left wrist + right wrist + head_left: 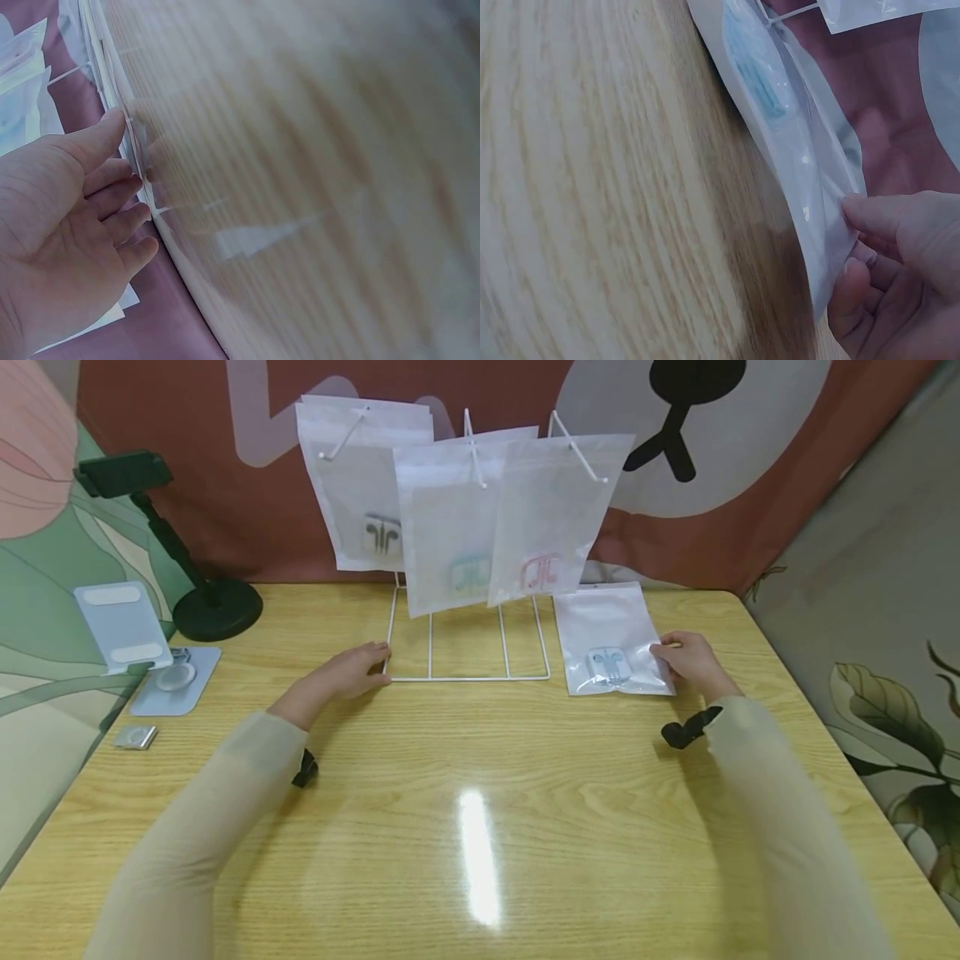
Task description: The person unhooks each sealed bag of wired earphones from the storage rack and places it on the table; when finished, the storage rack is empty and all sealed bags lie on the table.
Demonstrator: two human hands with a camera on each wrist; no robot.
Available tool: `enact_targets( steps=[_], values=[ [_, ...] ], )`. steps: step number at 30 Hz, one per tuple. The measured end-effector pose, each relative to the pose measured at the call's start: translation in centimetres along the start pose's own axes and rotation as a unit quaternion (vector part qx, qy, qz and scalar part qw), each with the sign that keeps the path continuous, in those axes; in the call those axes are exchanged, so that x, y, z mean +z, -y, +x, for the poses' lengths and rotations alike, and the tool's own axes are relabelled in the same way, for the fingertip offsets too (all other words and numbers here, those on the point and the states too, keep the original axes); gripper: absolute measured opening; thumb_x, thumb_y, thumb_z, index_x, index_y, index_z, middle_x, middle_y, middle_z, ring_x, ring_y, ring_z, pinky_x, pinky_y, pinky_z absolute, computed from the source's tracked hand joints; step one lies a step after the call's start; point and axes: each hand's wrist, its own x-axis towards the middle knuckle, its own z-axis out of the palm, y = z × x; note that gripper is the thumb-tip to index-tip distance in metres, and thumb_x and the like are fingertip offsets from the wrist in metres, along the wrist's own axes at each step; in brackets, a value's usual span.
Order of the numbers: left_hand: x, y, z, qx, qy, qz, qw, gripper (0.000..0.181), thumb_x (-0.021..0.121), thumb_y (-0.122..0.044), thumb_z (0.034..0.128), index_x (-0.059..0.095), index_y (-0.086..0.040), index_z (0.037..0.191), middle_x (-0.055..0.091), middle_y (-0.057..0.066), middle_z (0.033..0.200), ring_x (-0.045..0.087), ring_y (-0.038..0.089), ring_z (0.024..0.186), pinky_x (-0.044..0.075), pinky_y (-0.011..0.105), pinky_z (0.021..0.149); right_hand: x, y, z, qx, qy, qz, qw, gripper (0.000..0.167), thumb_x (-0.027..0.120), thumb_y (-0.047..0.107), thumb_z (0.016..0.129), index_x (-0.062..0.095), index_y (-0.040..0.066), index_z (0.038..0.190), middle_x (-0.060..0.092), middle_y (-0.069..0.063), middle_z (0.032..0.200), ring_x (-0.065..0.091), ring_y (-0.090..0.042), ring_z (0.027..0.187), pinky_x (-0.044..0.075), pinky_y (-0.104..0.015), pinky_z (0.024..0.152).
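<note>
On the desk (420, 777), just right of the white wire rack (472, 679), lies a clear-fronted bag (600, 622); the right hand's (693, 662) fingers pinch its edge. The left hand's (337, 675) fingers rest relaxed at the rack's near left corner. A sharp tug could crease the slick bag; bumping the rack could swing the hanging bags (446, 518).

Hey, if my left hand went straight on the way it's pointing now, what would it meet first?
Most likely the white wire rack: your left hand already has its fingers right at the left side of the base, though whether they touch the wire is hard to tell.
</note>
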Motion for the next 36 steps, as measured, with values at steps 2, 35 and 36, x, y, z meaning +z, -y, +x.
enact_targets(
  steps=[2,35,36],
  values=[
    [0.0,0.0,0.1,0.001,-0.001,0.002,1.0000,0.061,0.051,-0.022,0.0962,0.023,0.007,0.142,0.017,0.024,0.147,0.012,0.040,0.134,0.012,0.049,0.109,0.0,0.0,0.1,0.000,0.003,-0.001,1.0000,0.040,0.051,0.026,0.094,0.051,-0.008,0.116,0.053,-0.002,0.077,0.049,-0.008,0.060,0.045,-0.024,0.052],
    [0.1,-0.2,0.1,-0.009,0.005,0.004,0.9999,0.061,0.051,-0.022,0.0962,0.023,0.007,0.142,0.016,0.025,0.147,0.012,0.040,0.134,0.012,0.050,0.108,-2.3,0.2,0.7,0.000,0.016,0.009,0.9998,0.045,0.051,0.028,0.095,0.050,-0.010,0.119,0.061,-0.014,0.089,0.060,-0.018,0.071,0.053,-0.034,0.065],
    [0.1,-0.2,0.1,-0.009,0.006,0.004,0.9999,0.061,0.051,-0.022,0.0962,0.023,0.007,0.142,0.016,0.025,0.147,0.012,0.040,0.134,0.012,0.050,0.108,-2.5,0.5,0.6,-0.006,0.012,0.009,0.9999,0.046,0.051,0.029,0.095,0.050,-0.010,0.120,0.060,-0.017,0.093,0.060,-0.020,0.073,0.053,-0.034,0.066]
  ],
)
